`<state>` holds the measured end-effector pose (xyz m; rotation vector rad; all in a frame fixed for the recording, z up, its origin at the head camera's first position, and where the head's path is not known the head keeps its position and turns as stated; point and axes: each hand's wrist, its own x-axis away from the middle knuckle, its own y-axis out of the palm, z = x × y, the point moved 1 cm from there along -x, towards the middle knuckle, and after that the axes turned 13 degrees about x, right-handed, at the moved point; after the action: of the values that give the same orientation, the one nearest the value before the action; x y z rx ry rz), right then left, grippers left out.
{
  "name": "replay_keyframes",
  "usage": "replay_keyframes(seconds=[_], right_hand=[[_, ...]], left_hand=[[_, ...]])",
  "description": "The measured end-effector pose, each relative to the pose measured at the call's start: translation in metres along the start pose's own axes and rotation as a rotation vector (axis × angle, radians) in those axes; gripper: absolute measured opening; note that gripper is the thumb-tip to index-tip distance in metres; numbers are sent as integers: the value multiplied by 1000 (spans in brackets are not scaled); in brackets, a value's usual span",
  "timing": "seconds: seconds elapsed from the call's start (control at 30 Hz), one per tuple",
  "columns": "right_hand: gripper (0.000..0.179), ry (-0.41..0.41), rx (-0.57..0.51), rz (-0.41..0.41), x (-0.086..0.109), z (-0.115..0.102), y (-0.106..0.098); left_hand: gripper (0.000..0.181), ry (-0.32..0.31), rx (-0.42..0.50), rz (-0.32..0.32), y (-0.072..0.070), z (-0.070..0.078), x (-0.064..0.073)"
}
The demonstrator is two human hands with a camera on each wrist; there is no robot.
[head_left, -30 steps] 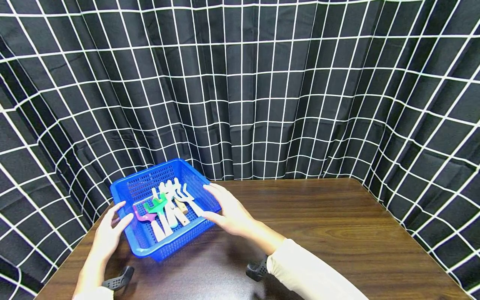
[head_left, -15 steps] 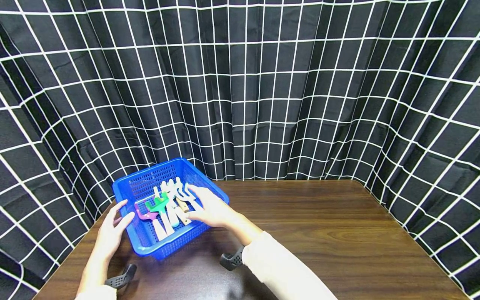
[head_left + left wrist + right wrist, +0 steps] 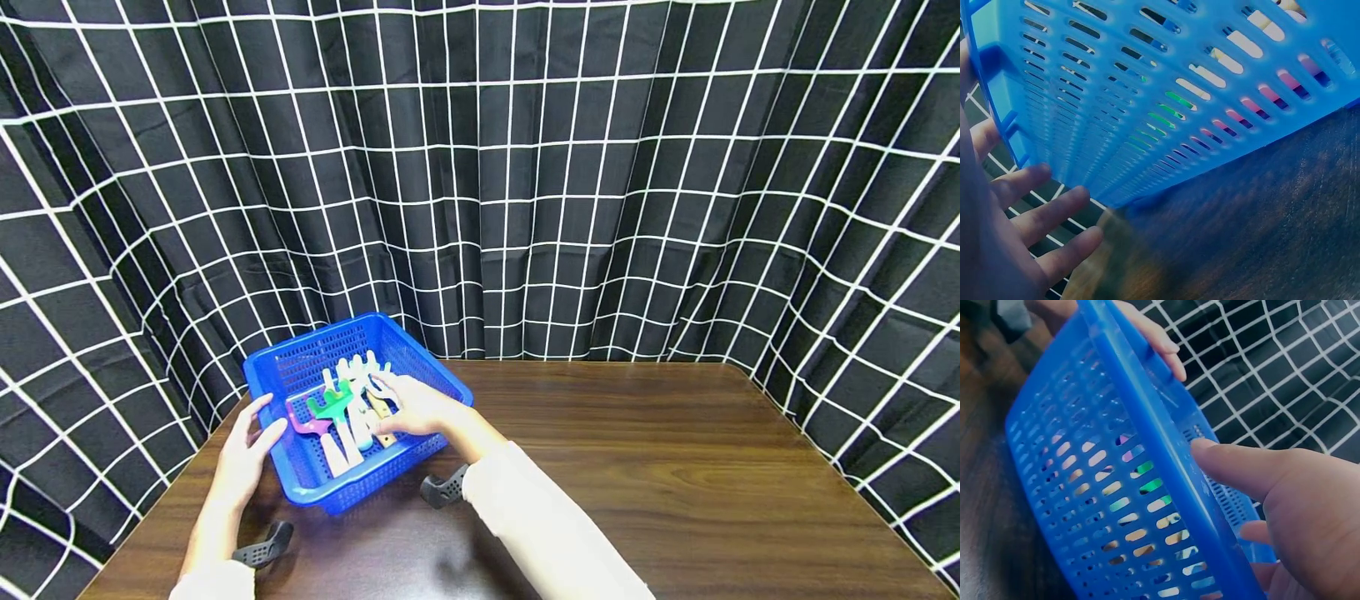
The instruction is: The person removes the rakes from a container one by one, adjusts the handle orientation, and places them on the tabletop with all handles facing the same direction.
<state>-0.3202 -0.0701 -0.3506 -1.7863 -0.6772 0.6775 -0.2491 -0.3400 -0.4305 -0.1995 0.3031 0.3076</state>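
A blue plastic basket (image 3: pixel 264 371) with slotted walls stands at the left of the table, holding several small rake-like tools with pale handles. One tool has a green pronged head (image 3: pixel 332 403), another a pink head (image 3: pixel 307 426); white-headed ones (image 3: pixel 352 375) lie farther back. My left hand (image 3: pixel 243 450) holds the basket's left rim, thumb and forefinger over it, other fingers along the outer wall (image 3: pixel 1104 125). Over the right rim my right hand (image 3: pixel 423 408) reaches in, thumb and fingers spread above the white tools and a wooden handle (image 3: pixel 382 414). Its fingertips are partly hidden by the basket wall in the right wrist view.
The brown wooden table (image 3: pixel 622 467) extends to the right of the basket. Black curtains (image 3: pixel 570 208) with a white grid surround the table's back and sides. Black bands (image 3: pixel 442 487) are on both wrists.
My right hand has moved left from the basket's right rim to over the tools inside. My left hand keeps its hold on the rim. The head view has shifted slightly.
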Motion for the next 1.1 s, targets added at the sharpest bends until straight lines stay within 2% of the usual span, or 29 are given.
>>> replay_keyframes(seconds=[0.17, 0.27, 0.33, 0.53, 0.77, 1.1], right_hand=[[78, 64, -36, -71, -8, 2, 4], [76, 125, -16, -109, -13, 3, 8], [75, 132, 9, -133, -15, 3, 10], [67, 77, 6, -213, -20, 5, 14], [54, 22, -49, -317, -23, 11, 16], [43, 10, 66, -488, -27, 7, 18]], left_hand=[[54, 10, -3, 12, 2, -1, 0], [55, 17, 34, 1, 1, -3, 0], [55, 21, 52, 1, 0, -5, 0], [55, 11, 28, 12, 0, -5, -1], [56, -24, -3, 8, 0, -5, -4], [56, -21, 38, 12, 1, -4, -3]])
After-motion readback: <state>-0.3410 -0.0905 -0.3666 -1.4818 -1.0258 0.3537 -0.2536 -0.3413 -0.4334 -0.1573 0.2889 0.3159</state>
